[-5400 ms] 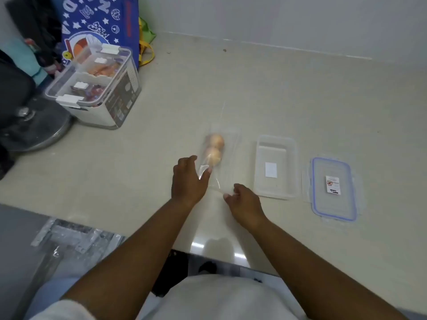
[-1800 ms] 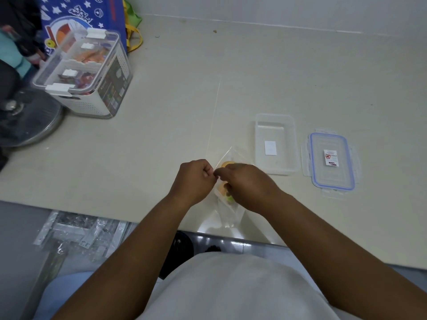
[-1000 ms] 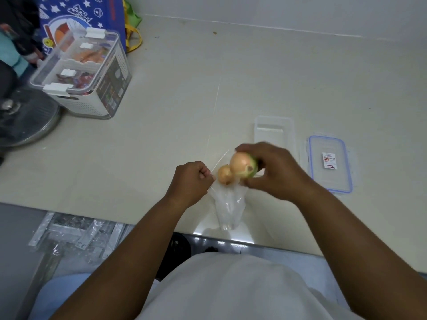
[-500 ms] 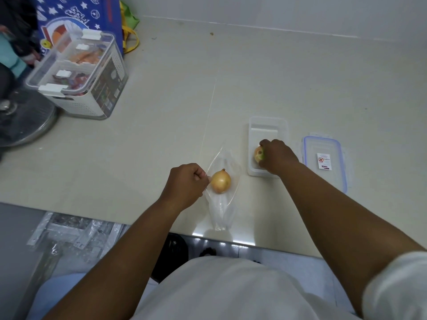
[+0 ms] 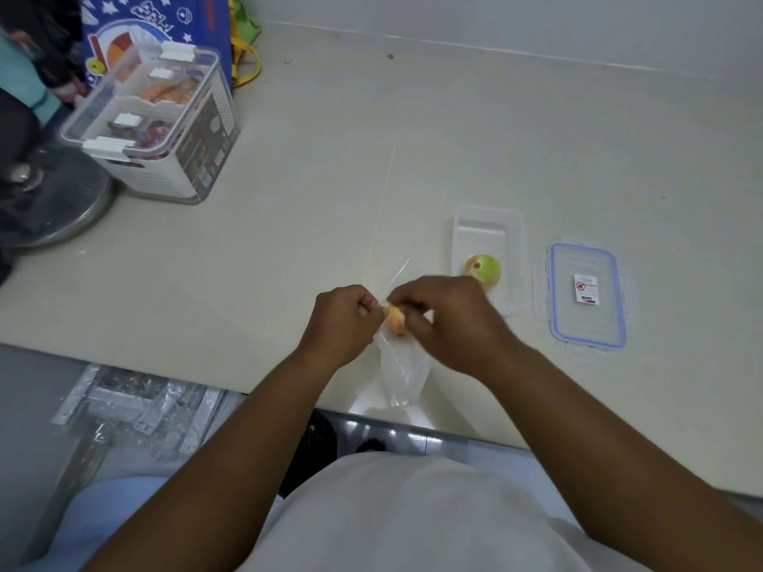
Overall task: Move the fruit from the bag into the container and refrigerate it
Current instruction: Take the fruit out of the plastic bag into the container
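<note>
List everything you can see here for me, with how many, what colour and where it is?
fruit in container: 1, green and tan, near end of the clear container
clear container: 1, transparent, on the counter, right of centre
lid: 1, clear with blue rim, flat on the counter, right of the container
fruit in bag: 1, yellow-orange, at the bag's mouth between the hands
plastic bag: 1, clear, at the counter's near edge
storage bin: 1, white with clear lid, far left
counter: 1, beige
left hand: 1, pinching the bag's edge
right hand: 1, fingers at the bagged fruit
</note>
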`<state>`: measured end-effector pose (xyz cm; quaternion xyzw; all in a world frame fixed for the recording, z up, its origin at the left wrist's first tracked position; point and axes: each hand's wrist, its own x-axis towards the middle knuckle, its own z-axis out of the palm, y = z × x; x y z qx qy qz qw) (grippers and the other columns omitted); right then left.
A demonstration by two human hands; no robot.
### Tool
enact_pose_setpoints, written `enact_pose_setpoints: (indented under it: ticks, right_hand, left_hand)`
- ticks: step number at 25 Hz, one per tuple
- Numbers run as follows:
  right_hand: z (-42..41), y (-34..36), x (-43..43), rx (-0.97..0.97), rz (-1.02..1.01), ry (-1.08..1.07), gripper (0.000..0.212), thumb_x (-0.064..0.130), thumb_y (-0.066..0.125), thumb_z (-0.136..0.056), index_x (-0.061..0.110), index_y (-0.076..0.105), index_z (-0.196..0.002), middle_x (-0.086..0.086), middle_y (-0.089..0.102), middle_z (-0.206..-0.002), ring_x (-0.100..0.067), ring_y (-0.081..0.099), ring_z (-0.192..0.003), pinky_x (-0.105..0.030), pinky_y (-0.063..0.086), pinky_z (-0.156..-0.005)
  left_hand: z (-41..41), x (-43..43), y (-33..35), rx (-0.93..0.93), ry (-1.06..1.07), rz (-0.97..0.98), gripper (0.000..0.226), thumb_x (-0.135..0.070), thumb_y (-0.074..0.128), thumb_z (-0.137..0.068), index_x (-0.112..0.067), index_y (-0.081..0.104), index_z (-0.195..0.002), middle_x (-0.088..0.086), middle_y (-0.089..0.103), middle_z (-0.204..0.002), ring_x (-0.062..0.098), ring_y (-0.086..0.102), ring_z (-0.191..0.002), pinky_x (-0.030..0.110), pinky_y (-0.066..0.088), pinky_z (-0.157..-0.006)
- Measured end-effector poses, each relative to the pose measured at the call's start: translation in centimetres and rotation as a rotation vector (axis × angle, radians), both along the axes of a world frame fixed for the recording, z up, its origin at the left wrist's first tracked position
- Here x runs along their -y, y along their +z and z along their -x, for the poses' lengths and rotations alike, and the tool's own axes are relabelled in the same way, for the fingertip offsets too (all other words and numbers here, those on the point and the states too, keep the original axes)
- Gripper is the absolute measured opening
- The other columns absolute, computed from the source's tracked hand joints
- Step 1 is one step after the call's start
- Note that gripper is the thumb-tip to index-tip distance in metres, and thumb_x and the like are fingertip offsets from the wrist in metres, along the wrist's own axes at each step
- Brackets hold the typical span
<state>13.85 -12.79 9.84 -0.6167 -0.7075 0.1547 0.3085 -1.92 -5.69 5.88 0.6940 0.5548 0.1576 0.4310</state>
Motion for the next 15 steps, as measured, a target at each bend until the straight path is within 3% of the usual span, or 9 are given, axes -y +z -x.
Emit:
enact_pose_setpoints:
  ticks: [1,3,6,9,12,15]
  right_hand:
    - [0.8,-0.6,-0.4,0.112,0.209,0.018,0.026,0.006,0.055,-0.084,0.013,0.07,-0.103,-0.007,0.071,-0.093,-0.021,0.065,-0.085,-0.03,0.054,-0.076]
    - [1.4,-2.8,-2.0,0.388,0.528,-0.012,0.022,0.002,0.053,-0.084,0.008,0.065,-0.101,-0.012,0.065,-0.099,-0.029,0.063,-0.093,-0.035,0.052,-0.073]
    - [1.5,-5.6,-4.2,0.539,0.699,-0.018,0.029,0.005,0.061,-0.083,0.006,0.055,-0.111,-0.013,0.057,-0.11,-0.03,0.061,-0.098,-0.037,0.052,-0.076]
    - [0.8,-7.9,-4.9,0.56,0.716,-0.02,0.043,0.012,0.07,-0.078,0.011,0.054,-0.118,-0.011,0.059,-0.118,-0.029,0.062,-0.104,-0.036,0.052,-0.079]
    - [0.1,-8.4,-4.2,0.539,0.622,-0.042,0.033,0.006,0.06,-0.08,0.013,0.057,-0.112,-0.01,0.062,-0.114,-0.03,0.064,-0.098,-0.033,0.045,-0.068]
    - [0.2,-6.7,-3.4,0.456,0.537,0.008,0.028,0.008,0.058,-0.079,0.01,0.058,-0.107,-0.011,0.058,-0.113,-0.034,0.064,-0.093,-0.033,0.048,-0.067]
  left_hand:
    - [0.0,0.0,0.0,0.0,-0.006,-0.01,0.016,-0.021,0.07,-0.083,-0.012,0.065,-0.07,0.005,0.07,-0.065,0.009,0.065,-0.048,0.026,0.057,-0.061]
    - [-0.1,0.1,0.1,0.002,-0.014,-0.019,0.016,-0.02,0.07,-0.084,-0.011,0.066,-0.071,0.005,0.07,-0.065,0.012,0.066,-0.05,0.027,0.058,-0.063]
    - [0.1,0.3,-0.1,0.015,-0.015,-0.013,0.016,-0.019,0.069,-0.084,-0.01,0.065,-0.07,0.005,0.07,-0.063,0.014,0.066,-0.05,0.03,0.059,-0.063]
    - [0.3,0.3,-0.2,0.021,-0.01,0.0,0.016,-0.019,0.069,-0.083,-0.011,0.065,-0.07,0.004,0.07,-0.063,0.015,0.066,-0.05,0.029,0.057,-0.063]
    - [0.2,0.4,-0.3,0.015,-0.005,0.016,0.015,-0.019,0.069,-0.083,-0.01,0.066,-0.071,0.003,0.07,-0.063,0.012,0.066,-0.049,0.026,0.056,-0.06]
    - [0.0,0.4,-0.2,0.011,0.0,0.006,0.013,-0.017,0.067,-0.083,-0.012,0.066,-0.071,0.003,0.07,-0.064,0.011,0.066,-0.048,0.022,0.052,-0.058]
